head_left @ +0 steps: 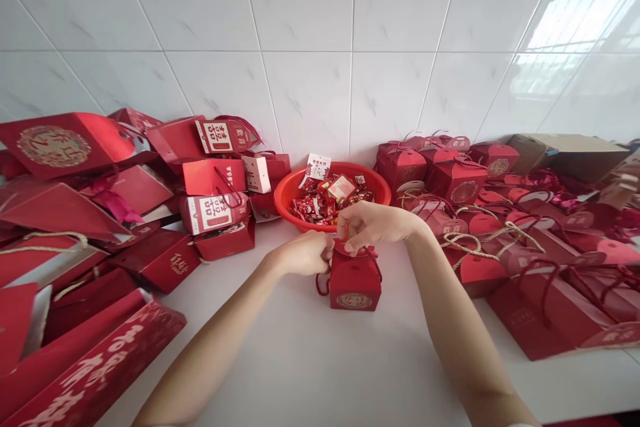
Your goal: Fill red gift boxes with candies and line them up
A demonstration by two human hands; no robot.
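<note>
Left hand (307, 252) seen curled in front of the red basin (281, 199); its grip cannot be told. Small red box (354, 281) set before the basin, its top touched by the right hand (373, 221), fingers bent, pinch unclear.

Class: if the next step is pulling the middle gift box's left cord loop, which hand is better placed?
Probably the left hand: it is above that cord loop; the right hand is at the top of the red gift box.
</note>
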